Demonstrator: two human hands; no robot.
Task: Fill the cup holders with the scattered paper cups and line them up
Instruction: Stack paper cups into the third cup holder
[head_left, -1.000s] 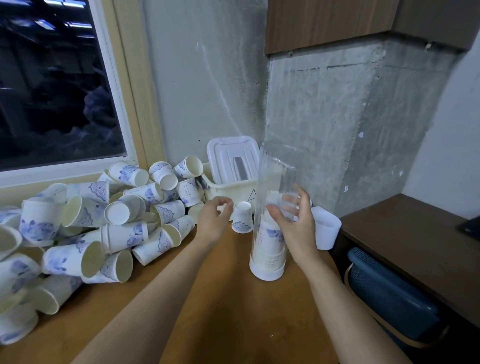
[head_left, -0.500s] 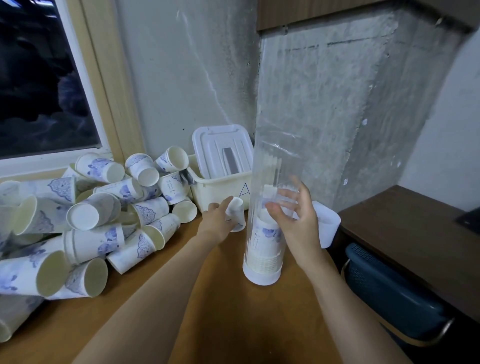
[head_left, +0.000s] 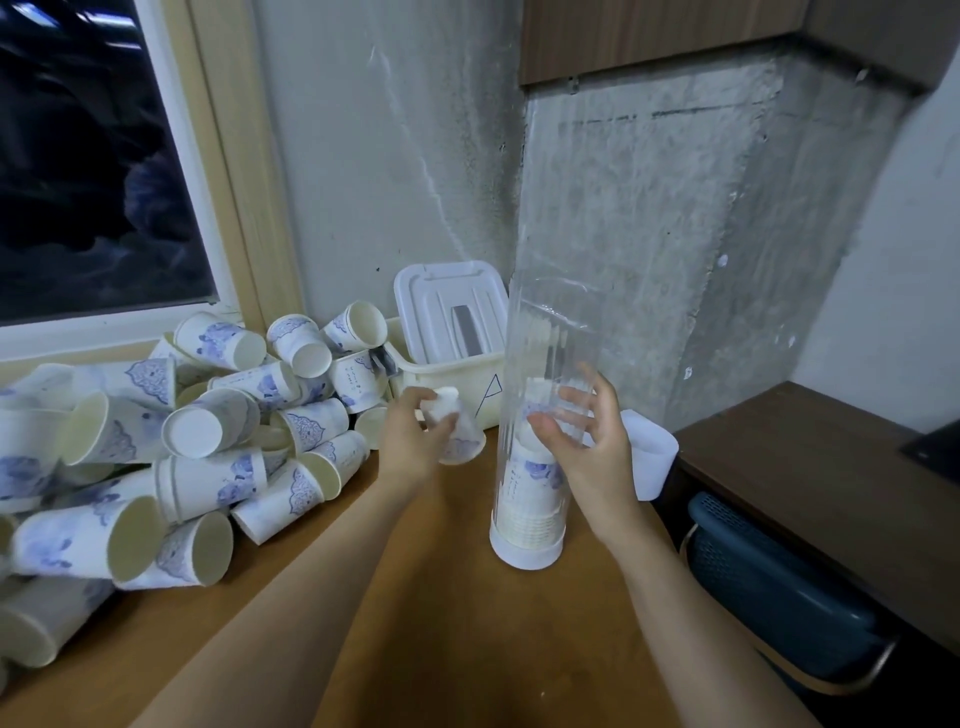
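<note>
A tall clear cup holder tube (head_left: 545, 332) stands upright on the wooden table on a white base (head_left: 525, 552). A stack of paper cups (head_left: 530, 499) fills its lower part. My right hand (head_left: 587, 447) wraps around the tube at mid height. My left hand (head_left: 415, 441) grips one upside-down paper cup (head_left: 462, 436) with a blue print, just left of the tube and lifted off the table. A large heap of scattered paper cups (head_left: 208, 431) lies on the left of the table.
A cream plastic bin (head_left: 457, 379) marked "A" with its white lid (head_left: 452, 312) propped inside stands against the wall behind my hands. A white plastic cup (head_left: 649, 457) sits right of the tube. A dark side table (head_left: 810, 467) and blue basket (head_left: 769, 582) are at the right.
My left hand reached the upside-down cup, took hold of it and lifted it toward the tube. My right hand stayed on the tube.
</note>
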